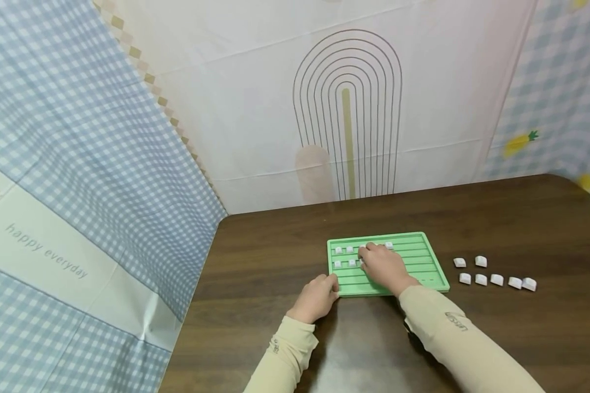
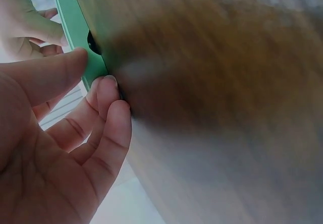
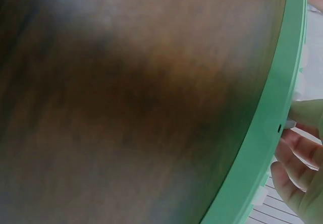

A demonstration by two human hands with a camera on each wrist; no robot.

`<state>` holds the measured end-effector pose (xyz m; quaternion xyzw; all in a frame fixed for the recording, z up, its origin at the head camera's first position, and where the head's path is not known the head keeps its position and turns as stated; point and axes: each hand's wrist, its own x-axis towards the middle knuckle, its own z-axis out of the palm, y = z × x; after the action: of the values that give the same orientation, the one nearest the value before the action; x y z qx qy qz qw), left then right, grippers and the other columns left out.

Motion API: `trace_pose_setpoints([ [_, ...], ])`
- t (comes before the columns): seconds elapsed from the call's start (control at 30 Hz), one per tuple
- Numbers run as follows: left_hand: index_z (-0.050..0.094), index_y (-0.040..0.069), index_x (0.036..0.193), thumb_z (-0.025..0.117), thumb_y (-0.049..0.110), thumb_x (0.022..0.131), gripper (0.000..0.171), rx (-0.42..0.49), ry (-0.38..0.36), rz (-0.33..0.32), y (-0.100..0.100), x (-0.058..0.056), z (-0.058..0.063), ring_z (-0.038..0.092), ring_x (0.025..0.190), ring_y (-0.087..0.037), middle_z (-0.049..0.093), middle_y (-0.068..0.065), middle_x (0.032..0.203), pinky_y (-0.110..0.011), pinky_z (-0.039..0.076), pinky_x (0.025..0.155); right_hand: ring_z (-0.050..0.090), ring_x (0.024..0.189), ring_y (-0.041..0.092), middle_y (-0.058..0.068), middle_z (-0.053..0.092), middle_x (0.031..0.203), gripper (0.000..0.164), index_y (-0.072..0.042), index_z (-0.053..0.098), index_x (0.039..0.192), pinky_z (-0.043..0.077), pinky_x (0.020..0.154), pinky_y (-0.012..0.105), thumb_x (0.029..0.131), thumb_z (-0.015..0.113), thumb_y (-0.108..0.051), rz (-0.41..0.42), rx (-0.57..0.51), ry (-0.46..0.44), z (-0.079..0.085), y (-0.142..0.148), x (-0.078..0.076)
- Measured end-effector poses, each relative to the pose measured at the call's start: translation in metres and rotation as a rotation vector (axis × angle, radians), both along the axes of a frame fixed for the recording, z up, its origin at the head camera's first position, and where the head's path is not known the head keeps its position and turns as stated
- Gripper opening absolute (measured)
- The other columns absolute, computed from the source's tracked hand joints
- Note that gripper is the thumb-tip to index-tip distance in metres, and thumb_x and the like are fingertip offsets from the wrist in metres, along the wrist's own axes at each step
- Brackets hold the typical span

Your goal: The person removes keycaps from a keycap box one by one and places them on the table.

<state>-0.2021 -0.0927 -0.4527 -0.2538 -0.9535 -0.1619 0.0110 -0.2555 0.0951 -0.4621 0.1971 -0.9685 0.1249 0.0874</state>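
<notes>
A green slotted tray [image 1: 418,253] lies on the brown table, with white keycaps [image 1: 349,249] standing in its two back rows toward the left. My left hand [image 1: 317,298] grips the tray's near left corner; in the left wrist view its thumb [image 2: 60,72] presses the front wall and the fingers curl at the corner. Over the middle of the tray, my right hand [image 1: 384,266] reaches down to the second row. Its thumb and fingers pinch a small white keycap [image 3: 290,124], mostly covered by the hand. One keycap [image 1: 389,245] sits in the back row just beyond that hand.
Several loose white keycaps [image 1: 481,279] lie on the table [image 1: 521,229] to the right of the tray, in two rough rows. A patterned white cloth [image 1: 255,109] hangs behind the table, and a blue checked cloth [image 1: 103,164] hangs along the left side.
</notes>
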Motion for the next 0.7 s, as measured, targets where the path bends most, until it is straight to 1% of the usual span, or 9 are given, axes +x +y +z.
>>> trace_pose_setpoints([
  [0.17,0.056,0.009,0.085,0.063,0.011,0.084,0.008,0.0,-0.004,-0.002,0.002,0.0,0.0,0.056,0.072,-0.019,0.06,-0.007,0.081,-0.028,0.048,0.058,0.06,0.075,0.024,0.009,0.063,0.09,0.015,-0.009,0.065,0.095,0.053,0.057,0.039,0.082,0.066,-0.018,-0.006,0.007,0.0,0.001,0.002,0.0],
  [0.27,0.055,0.009,0.086,0.062,0.011,0.085,0.007,0.001,-0.024,-0.008,0.002,0.0,-0.001,0.055,0.071,-0.018,0.059,-0.007,0.082,-0.027,0.047,0.058,0.06,0.078,0.025,0.009,0.064,0.091,0.015,-0.009,0.065,0.096,0.054,0.058,0.039,0.083,0.065,-0.017,-0.012,-0.007,-0.004,0.003,0.007,0.003],
  [0.37,0.055,0.01,0.087,0.062,0.011,0.086,0.007,0.003,-0.047,-0.01,0.001,-0.001,-0.002,0.054,0.071,-0.017,0.059,-0.006,0.082,-0.026,0.047,0.058,0.06,0.084,0.028,0.012,0.065,0.095,0.017,-0.008,0.065,0.099,0.054,0.06,0.041,0.084,0.061,-0.014,-0.019,-0.033,0.006,0.009,0.021,0.006],
  [0.43,0.055,0.009,0.087,0.061,0.011,0.086,0.007,0.009,-0.052,-0.012,0.0,-0.001,-0.002,0.054,0.072,-0.017,0.059,-0.006,0.083,-0.026,0.047,0.059,0.061,0.087,0.03,0.014,0.066,0.099,0.019,-0.007,0.065,0.101,0.054,0.059,0.044,0.084,0.058,-0.013,-0.041,-0.048,0.018,0.016,0.039,0.008],
  [0.5,0.055,0.009,0.087,0.061,0.011,0.086,0.006,0.015,-0.05,-0.014,-0.001,-0.001,-0.001,0.054,0.072,-0.017,0.059,-0.006,0.083,-0.026,0.047,0.059,0.06,0.091,0.034,0.017,0.065,0.104,0.022,-0.006,0.064,0.104,0.053,0.06,0.05,0.084,0.056,-0.013,-0.081,-0.064,0.014,0.025,0.065,0.008],
  [0.6,0.055,0.009,0.088,0.06,0.011,0.087,0.006,0.033,-0.052,-0.02,-0.003,-0.002,0.0,0.054,0.072,-0.018,0.059,-0.007,0.083,-0.027,0.047,0.059,0.059,0.091,0.037,0.02,0.064,0.106,0.025,-0.005,0.063,0.106,0.05,0.06,0.057,0.086,0.051,-0.015,-0.187,-0.079,-0.003,0.038,0.113,0.01],
  [0.63,0.055,0.008,0.088,0.06,0.011,0.087,0.006,0.038,-0.054,-0.02,-0.003,-0.002,0.0,0.053,0.072,-0.018,0.058,-0.007,0.083,-0.027,0.047,0.059,0.058,0.092,0.038,0.021,0.064,0.106,0.027,-0.005,0.062,0.107,0.049,0.061,0.058,0.086,0.048,-0.015,-0.225,-0.081,-0.018,0.04,0.129,0.012],
  [0.7,0.054,0.008,0.088,0.06,0.01,0.087,0.006,0.046,-0.061,-0.016,-0.005,-0.002,0.001,0.053,0.071,-0.017,0.058,-0.007,0.083,-0.027,0.047,0.058,0.058,0.088,0.038,0.022,0.063,0.104,0.03,-0.003,0.062,0.107,0.049,0.059,0.057,0.087,0.044,-0.015,-0.298,-0.079,-0.052,0.042,0.159,0.015],
])
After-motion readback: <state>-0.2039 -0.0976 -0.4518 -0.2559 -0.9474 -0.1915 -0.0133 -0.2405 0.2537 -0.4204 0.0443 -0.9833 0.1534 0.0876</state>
